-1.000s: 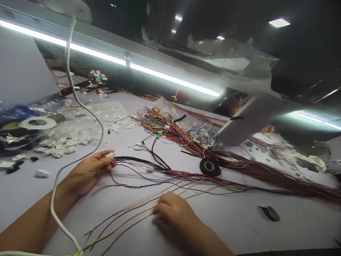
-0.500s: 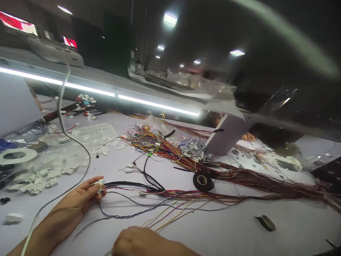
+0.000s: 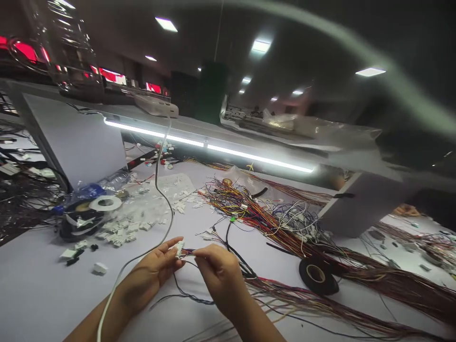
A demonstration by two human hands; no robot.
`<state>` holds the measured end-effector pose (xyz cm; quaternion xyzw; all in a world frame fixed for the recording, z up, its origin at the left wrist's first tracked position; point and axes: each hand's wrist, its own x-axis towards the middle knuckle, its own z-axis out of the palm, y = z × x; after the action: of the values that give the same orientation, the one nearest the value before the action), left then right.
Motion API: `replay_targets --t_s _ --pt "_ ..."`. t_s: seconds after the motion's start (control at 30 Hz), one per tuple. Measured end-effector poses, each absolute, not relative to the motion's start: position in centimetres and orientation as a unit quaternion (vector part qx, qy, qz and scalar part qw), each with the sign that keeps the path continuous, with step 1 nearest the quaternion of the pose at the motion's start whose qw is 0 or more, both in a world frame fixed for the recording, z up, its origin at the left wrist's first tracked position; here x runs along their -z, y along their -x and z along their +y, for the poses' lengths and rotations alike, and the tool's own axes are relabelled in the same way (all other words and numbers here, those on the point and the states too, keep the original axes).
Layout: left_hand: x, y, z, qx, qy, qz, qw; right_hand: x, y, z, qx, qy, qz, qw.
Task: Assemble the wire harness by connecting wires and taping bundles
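Between the thumb and fingers of my left hand (image 3: pixel 155 268) is a white connector (image 3: pixel 180 248), with several wires coming out of its right side. Just to the right, my right hand (image 3: pixel 221 273) is closed in a pinch on a wire (image 3: pixel 189 254) close to the connector. The wires run on under my right hand and join a wire harness (image 3: pixel 285 297) lying on the table. Dark twisted wires (image 3: pixel 192 298) hang below the connector. The exact spot where the wire meets the connector is too small to make out.
A roll of black tape (image 3: pixel 318 275) lies right of my hands. Behind it stretches a thick bundle of coloured wires (image 3: pixel 256 209). Loose white connectors (image 3: pixel 123 230) are heaped at left beside a plastic bag (image 3: pixel 153 204). A white cable (image 3: pixel 164 190) hangs in front of my left arm.
My right hand has come up from the bottom edge to the connector and now pinches a wire there. My left hand still holds the connector. The camera view has turned left.
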<state>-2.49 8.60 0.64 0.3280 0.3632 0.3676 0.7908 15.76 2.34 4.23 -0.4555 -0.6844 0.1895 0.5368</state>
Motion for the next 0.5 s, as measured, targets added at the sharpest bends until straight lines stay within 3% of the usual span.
replay_targets --t_s 0.5 --pt "0.2 2.0 8.5 -0.347 -0.33 0.357 0.802 0.1 -15.2 3.5 -0.069 0.551 -0.698 0.452"
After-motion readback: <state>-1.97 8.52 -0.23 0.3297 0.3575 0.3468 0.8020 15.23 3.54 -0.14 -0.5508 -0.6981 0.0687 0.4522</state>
